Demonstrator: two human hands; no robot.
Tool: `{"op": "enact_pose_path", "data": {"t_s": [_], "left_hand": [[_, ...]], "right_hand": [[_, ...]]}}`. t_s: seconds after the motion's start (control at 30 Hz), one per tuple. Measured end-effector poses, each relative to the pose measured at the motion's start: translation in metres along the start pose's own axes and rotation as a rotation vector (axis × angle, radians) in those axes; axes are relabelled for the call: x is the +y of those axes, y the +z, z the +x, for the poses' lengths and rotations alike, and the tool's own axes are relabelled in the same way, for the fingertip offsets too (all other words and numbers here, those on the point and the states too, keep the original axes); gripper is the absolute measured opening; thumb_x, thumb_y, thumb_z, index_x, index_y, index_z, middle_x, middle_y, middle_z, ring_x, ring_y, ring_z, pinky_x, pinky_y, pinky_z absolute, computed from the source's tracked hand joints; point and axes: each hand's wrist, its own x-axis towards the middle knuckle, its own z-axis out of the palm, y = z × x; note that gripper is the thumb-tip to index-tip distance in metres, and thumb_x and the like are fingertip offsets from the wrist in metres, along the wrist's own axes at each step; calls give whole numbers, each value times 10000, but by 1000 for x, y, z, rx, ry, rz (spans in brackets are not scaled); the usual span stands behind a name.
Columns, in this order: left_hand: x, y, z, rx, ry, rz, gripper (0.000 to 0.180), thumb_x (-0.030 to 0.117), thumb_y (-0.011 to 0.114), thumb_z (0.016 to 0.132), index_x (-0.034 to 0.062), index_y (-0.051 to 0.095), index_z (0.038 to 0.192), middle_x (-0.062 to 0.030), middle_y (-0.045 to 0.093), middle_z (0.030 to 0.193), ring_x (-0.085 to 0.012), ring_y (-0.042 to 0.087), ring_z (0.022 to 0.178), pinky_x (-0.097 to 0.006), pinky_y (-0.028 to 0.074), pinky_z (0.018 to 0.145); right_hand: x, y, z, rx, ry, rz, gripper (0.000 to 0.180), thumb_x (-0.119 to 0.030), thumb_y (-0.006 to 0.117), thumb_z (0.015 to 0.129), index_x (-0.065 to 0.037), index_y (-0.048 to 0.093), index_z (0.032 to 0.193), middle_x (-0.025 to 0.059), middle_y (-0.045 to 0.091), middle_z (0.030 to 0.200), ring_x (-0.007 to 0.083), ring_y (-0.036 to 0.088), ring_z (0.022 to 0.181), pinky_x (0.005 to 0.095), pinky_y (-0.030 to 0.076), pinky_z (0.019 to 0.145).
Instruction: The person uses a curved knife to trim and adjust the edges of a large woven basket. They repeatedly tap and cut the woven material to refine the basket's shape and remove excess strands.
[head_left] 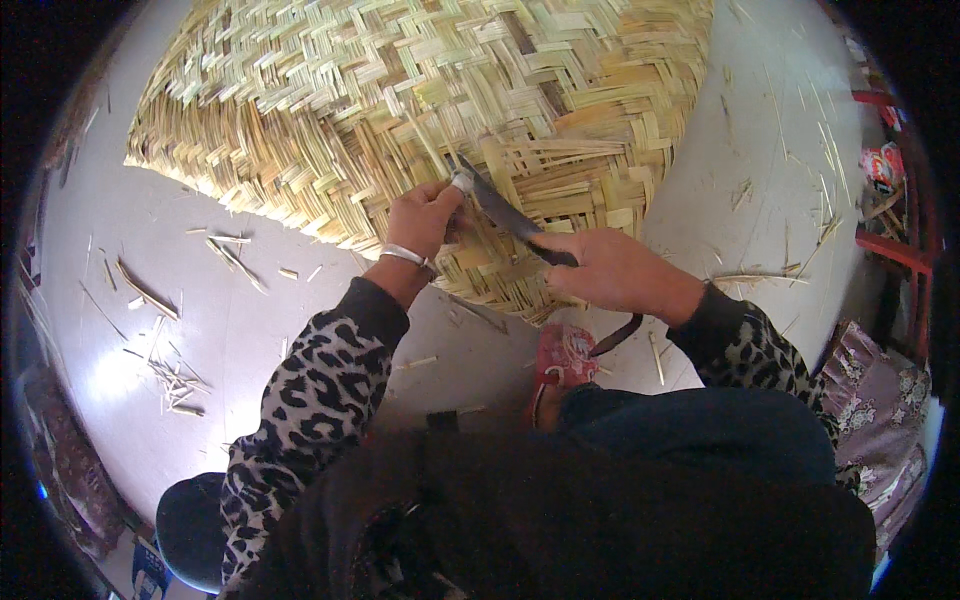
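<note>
A pale floor (250,330), strewn with bamboo slivers (175,385), carries a large woven mat (400,90) that fills the upper view. Most of the mat looks closely plaited; only its near edge, by the hands, shows loose, uneven strip ends, so the weave seems largely done and the edge work left. The left hand (425,215) pinches strips at that edge. The right hand (610,270) is closed around a dark knife (510,215), blade laid on the mat beside the left fingers.
</note>
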Motion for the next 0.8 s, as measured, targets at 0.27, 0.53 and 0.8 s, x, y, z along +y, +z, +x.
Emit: {"op": "enact_pose_path", "data": {"t_s": [0.27, 0.53, 0.8], "left_hand": [[-15, -7, -2, 24, -20, -180, 250, 255, 628, 936, 9, 647, 972, -32, 640, 749, -128, 650, 608, -257, 520, 528], [-8, -6, -6, -44, -38, -176, 328, 300, 623, 952, 11, 632, 1107, -30, 659, 817, -130, 681, 672, -260, 515, 557], [-10, -5, -1, -59, -5, -41, 284, 298, 646, 942, 20, 669, 994, -19, 658, 832, -113, 633, 669, -263, 530, 609]], "right_hand": [[5, -30, -1, -157, -30, 88, 565, -293, 574, 847, 4, 545, 1327, 273, 665, 1030, 331, 657, 888, 378, 498, 808], [13, 1, 8, 34, -37, -95, 552, -335, 575, 861, -63, 548, 1340, 278, 658, 950, 392, 658, 844, 437, 510, 779], [15, 71, 2, 229, 88, -82, 558, -362, 557, 883, -145, 491, 1392, 236, 663, 838, 421, 646, 763, 492, 509, 706]]}}
